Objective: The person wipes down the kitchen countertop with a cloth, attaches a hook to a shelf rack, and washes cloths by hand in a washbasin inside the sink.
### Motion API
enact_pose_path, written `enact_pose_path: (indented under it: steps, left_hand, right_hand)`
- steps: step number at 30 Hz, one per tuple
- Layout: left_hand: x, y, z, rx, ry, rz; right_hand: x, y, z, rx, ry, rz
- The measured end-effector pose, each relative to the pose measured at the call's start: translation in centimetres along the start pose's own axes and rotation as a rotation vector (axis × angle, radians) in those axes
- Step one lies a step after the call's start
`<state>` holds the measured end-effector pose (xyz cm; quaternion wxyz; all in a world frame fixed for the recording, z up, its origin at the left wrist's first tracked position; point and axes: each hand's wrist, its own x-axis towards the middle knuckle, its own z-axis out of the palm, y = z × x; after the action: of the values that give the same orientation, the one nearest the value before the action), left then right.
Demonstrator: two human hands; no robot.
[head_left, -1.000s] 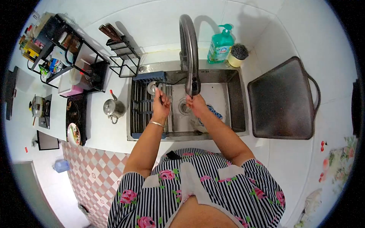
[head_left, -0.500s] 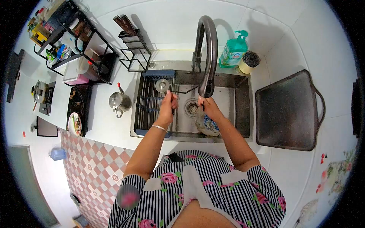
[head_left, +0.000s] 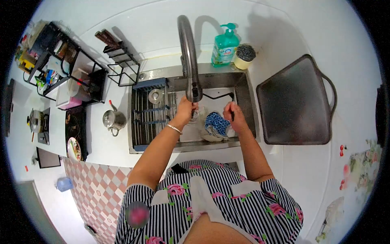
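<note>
A thin black bent rod, like part of a wire frame, spans the sink between my hands. My left hand is closed around its left part, just below the faucet spout. My right hand is closed on a black piece at the right, seemingly the same frame. Its lower part is hidden by my fingers. Below and between my hands, a blue patterned cloth lies bunched with a pale bag or cloth in the basin. The drain is partly covered by my left hand.
A drying rack with a round metal piece fills the sink's left side. Behind stand a green soap bottle and a scrubber on a yellow cup. A dark tray lies right; a metal pot stands left.
My view has shifted, so the sink appears further left. Both hands and the black frame have moved right over the basin; my left hand has gone from the rack to below the faucet.
</note>
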<state>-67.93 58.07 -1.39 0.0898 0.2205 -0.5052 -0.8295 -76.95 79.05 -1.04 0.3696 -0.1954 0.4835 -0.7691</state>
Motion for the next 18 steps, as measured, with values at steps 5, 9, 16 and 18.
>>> enact_pose_path:
  steps: [5, 9, 16, 18]
  left_hand:
    - [0.3, -0.1, -0.6, -0.187, -0.073, -0.102]
    - [-0.7, 1.0, -0.7, -0.078, 0.038, -0.118]
    - [-1.9, 1.2, -1.9, -0.110, 0.078, -0.015]
    - [-1.8, 1.7, -2.8, -0.141, 0.121, -0.065]
  right_hand:
    - [0.1, 0.8, 0.5, 0.117, -0.024, -0.018]
    - [0.6, 0.7, 1.5, -0.013, -0.003, 0.017]
    - [1.9, -0.9, 4.0, -0.150, -0.013, 0.050]
    - [2.7, -0.8, 4.9, -0.212, -0.045, 0.074]
